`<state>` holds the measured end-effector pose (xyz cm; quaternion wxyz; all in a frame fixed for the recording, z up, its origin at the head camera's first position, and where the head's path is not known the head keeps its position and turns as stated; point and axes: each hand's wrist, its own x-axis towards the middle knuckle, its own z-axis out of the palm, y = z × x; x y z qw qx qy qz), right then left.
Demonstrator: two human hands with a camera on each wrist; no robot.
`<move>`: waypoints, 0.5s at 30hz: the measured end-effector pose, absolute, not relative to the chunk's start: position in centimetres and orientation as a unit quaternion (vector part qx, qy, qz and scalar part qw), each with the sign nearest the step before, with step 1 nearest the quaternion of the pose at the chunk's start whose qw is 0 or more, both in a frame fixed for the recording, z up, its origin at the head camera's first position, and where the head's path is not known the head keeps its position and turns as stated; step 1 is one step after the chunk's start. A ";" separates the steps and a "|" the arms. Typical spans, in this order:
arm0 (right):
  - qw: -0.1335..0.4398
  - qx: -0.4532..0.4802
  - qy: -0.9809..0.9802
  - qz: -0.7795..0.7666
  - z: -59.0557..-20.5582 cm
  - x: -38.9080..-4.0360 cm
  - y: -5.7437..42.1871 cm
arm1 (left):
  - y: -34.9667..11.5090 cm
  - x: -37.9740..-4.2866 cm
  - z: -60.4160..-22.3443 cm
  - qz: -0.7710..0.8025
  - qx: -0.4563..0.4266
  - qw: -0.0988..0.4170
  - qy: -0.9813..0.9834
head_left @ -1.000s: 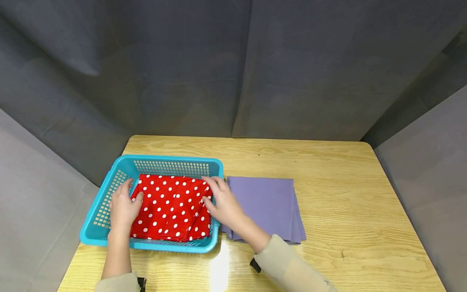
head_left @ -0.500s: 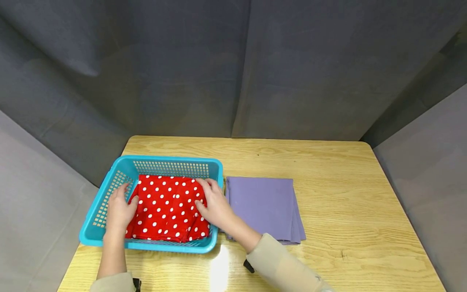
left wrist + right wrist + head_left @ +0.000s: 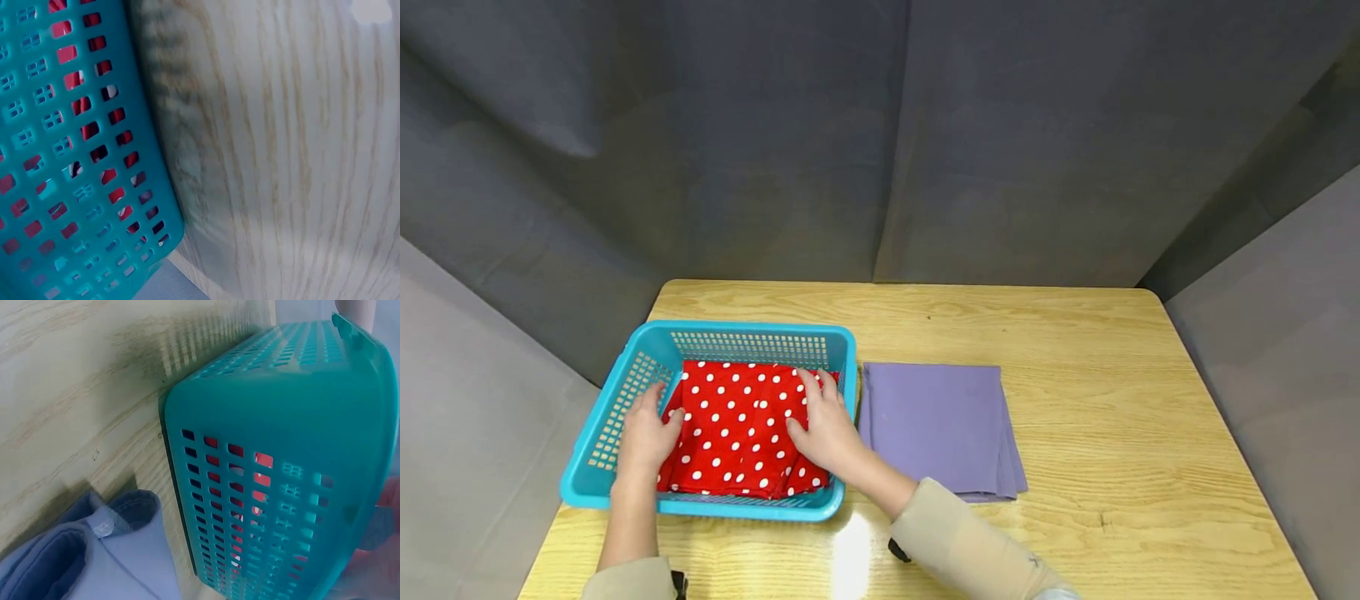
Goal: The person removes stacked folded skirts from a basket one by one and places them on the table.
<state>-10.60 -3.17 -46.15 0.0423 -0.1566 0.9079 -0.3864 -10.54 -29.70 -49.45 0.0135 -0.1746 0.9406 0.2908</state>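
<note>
A folded red cloth with white polka dots (image 3: 737, 433) lies inside a turquoise plastic basket (image 3: 745, 326). My left hand (image 3: 646, 437) reaches into the basket at the cloth's left edge, fingers loosely bent and thumb apart over the red fabric. Over the cloth's right part is my right hand (image 3: 829, 429), with thumb and fingers spread on top of the fabric. The left wrist view has only the basket's perforated side (image 3: 147, 100), with red showing through the holes. In the right wrist view, part of my right hand (image 3: 369, 575) appears behind the basket rim (image 3: 389, 375).
A folded purple cloth (image 3: 932, 425) lies on the wooden table (image 3: 1097, 400) close to the basket's right side. Its rounded folded edges (image 3: 128, 506) show in the right wrist view. Grey curtains (image 3: 775, 167) hang behind the table, and grey panels flank it.
My right hand has slid leftward from the cloth's right edge onto its top. The left hand shifted slightly left, then stayed about in place. Basket and purple cloth have not visibly moved.
</note>
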 end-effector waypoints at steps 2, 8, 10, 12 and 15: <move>0.047 -0.150 0.909 -0.386 -46.3 -10.6 -3.4 | -29.7 -10.5 -49.6 0.290 -0.177 0.021 0.940; 0.058 -0.124 0.898 -0.417 -46.6 -10.6 -4.0 | -30.0 -10.5 -50.0 0.279 -0.173 0.034 0.944; 0.070 -0.110 0.893 -0.430 -46.6 -10.5 -4.2 | -30.0 -10.5 -50.0 0.278 -0.174 0.040 0.944; 0.082 -0.098 0.889 -0.441 -46.7 -10.5 -4.4 | -30.0 -10.5 -50.0 0.277 -0.175 0.047 0.944; 0.088 -0.079 0.884 -0.452 -46.8 -10.5 -4.5 | -30.0 -10.7 -49.8 0.279 -0.170 0.058 0.943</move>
